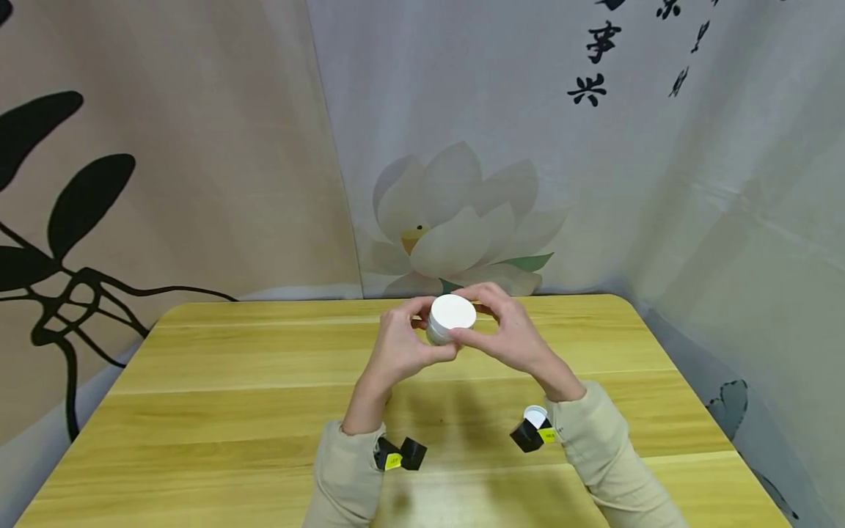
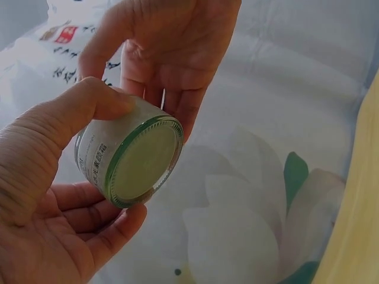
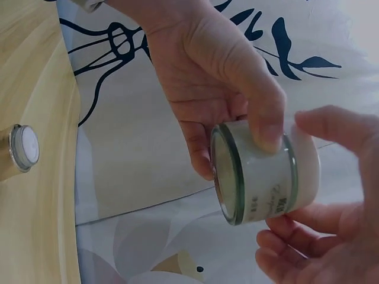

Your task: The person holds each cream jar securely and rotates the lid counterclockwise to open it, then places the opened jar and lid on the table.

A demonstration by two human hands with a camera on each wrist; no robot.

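Note:
A glass cream jar (image 2: 145, 160) with a printed side label is held up over the back of the table, its white lid (image 1: 455, 311) facing the head camera. My left hand (image 1: 404, 346) grips the glass body, thumb on one side and fingers curled round the other. With thumb and fingers, my right hand (image 1: 505, 336) pinches the lid's rim. In the right wrist view the lid sits on the jar, and the bottom of the glass is turned away from the right hand. The left wrist view shows the thick round base.
A second small jar with a white top (image 3: 26, 147) stands on the wooden table (image 1: 218, 411), partly hidden by the right wrist's black camera (image 1: 527, 435) in the head view. Another black camera (image 1: 413, 454) sits at the left wrist. A printed curtain (image 1: 251, 147) hangs behind the table.

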